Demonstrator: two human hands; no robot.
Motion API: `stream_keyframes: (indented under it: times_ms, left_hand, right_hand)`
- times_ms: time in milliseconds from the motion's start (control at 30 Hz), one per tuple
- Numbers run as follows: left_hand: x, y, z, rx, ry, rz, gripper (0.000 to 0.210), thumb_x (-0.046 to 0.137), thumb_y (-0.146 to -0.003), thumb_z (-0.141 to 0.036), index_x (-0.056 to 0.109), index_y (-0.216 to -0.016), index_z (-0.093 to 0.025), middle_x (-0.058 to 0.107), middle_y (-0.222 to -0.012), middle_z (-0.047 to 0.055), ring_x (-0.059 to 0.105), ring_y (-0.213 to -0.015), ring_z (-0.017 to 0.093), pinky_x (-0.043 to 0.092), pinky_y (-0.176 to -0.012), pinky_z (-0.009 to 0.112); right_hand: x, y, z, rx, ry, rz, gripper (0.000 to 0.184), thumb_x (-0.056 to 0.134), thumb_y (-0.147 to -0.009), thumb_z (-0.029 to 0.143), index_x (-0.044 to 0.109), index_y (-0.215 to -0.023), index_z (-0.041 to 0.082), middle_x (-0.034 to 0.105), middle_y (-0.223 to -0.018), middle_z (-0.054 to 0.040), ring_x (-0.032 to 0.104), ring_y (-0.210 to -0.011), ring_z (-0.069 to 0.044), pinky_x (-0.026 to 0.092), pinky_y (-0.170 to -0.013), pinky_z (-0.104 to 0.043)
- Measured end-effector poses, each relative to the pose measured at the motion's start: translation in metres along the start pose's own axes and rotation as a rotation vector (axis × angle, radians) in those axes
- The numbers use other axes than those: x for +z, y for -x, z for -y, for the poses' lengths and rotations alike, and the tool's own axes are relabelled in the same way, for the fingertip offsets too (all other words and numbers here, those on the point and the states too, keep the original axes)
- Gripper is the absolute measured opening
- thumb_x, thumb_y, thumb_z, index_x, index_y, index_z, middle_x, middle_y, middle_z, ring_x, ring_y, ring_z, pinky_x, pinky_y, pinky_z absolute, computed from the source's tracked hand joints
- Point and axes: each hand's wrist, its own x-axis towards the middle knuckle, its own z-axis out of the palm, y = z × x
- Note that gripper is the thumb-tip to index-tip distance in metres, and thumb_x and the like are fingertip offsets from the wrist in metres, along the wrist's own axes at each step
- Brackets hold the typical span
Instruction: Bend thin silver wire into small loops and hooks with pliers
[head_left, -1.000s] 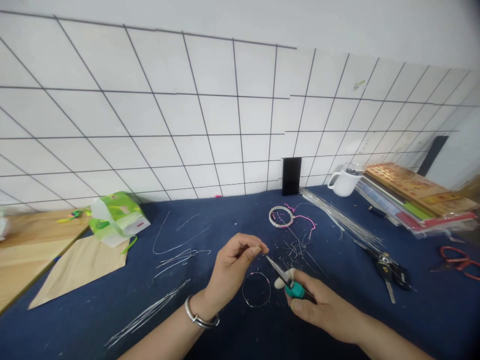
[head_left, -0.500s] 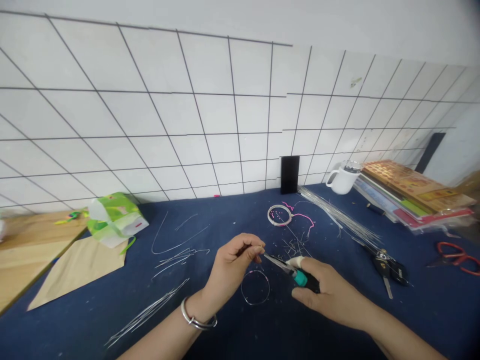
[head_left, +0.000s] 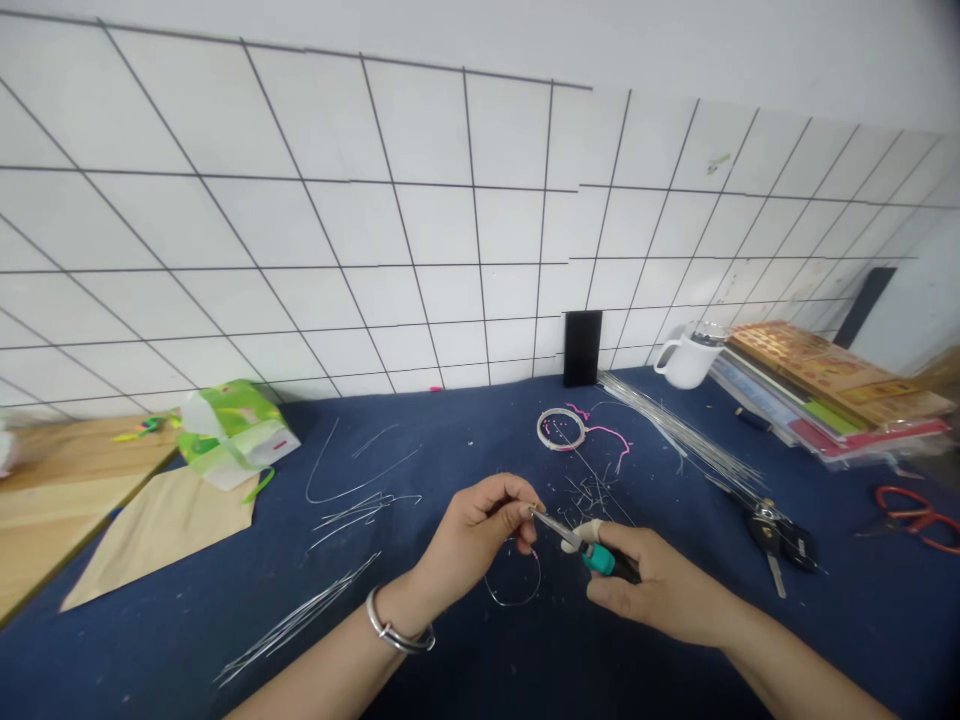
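Observation:
My left hand [head_left: 484, 530], with a silver bangle [head_left: 397, 632] at its wrist, pinches the end of a thin wire loop [head_left: 514, 604] between thumb and fingertips. A few small pink beads sit on that loop, which hangs below the fingers. My right hand [head_left: 660, 580] is wrapped round pliers [head_left: 598, 560] with teal and black handles. Their narrow jaws reach the left fingertips at the wire end; whether they grip it is too small to tell. A pale covering is on one right finger. Beyond the hands lie short wire scraps [head_left: 592, 492].
A white ring dish [head_left: 560, 429] holds pink beads, with pink cord beside it. Wire bundles lie left [head_left: 300, 620] and back right [head_left: 679, 430]. Keys [head_left: 772, 545], red-handled scissors [head_left: 911, 510], a white mug [head_left: 684, 362], stacked books [head_left: 840, 385] and a green bag [head_left: 232, 435] surround the space.
The pliers' jaws have tilted slightly, still at the left fingertips. The left hand has shifted a little right and down, and it now covers more of the wire loop's top.

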Motion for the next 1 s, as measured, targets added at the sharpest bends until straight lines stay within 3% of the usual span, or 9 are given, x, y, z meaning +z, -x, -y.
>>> stream_keyframes:
  times_ms: [200, 567, 800, 1000]
  left_hand:
    - [-0.0010, -0.0004, -0.0017, -0.045, 0.099, 0.059, 0.011, 0.054, -0.085, -0.023, 0.056, -0.083, -0.012, 0.058, -0.056, 0.000, 0.055, -0.049, 0.010, 0.046, -0.050, 0.023]
    - [0.0013, -0.0008, -0.0025, -0.070, 0.200, 0.104, 0.012, 0.054, -0.085, -0.023, 0.054, -0.082, -0.012, 0.057, -0.054, -0.001, 0.054, -0.045, 0.009, 0.046, -0.046, 0.021]
    - [0.0005, -0.0005, -0.0037, -0.111, 0.290, 0.147, 0.012, 0.057, -0.083, -0.024, 0.054, -0.081, -0.012, 0.061, -0.072, 0.002, 0.056, -0.047, 0.007, 0.045, -0.043, 0.019]
    - [-0.0005, -0.0012, -0.0042, -0.145, 0.343, 0.148, 0.011, 0.057, -0.083, -0.023, 0.053, -0.081, -0.012, 0.061, -0.073, 0.002, 0.056, -0.047, 0.007, 0.046, -0.043, 0.019]
  right_hand:
    - [0.0003, 0.0005, -0.0055, -0.014, -0.127, 0.051, 0.029, 0.058, -0.082, 0.035, 0.055, -0.107, 0.021, 0.037, -0.074, 0.0047, 0.032, -0.066, -0.009, 0.030, -0.061, -0.021]
    - [0.0008, -0.0004, -0.0038, -0.019, -0.106, 0.060, 0.029, 0.058, -0.081, 0.037, 0.055, -0.106, 0.022, 0.037, -0.074, 0.0044, 0.033, -0.066, -0.010, 0.031, -0.061, -0.021]
    - [0.0029, 0.0001, -0.0007, -0.016, -0.084, 0.044, 0.025, 0.054, -0.083, 0.039, 0.056, -0.100, 0.021, 0.037, -0.073, 0.0040, 0.033, -0.066, -0.010, 0.032, -0.061, -0.022]
    - [0.0040, -0.0007, -0.0046, -0.026, -0.118, 0.051, 0.029, 0.054, -0.083, 0.040, 0.056, -0.104, 0.021, 0.039, -0.074, 0.0039, 0.035, -0.066, -0.010, 0.033, -0.062, -0.021]
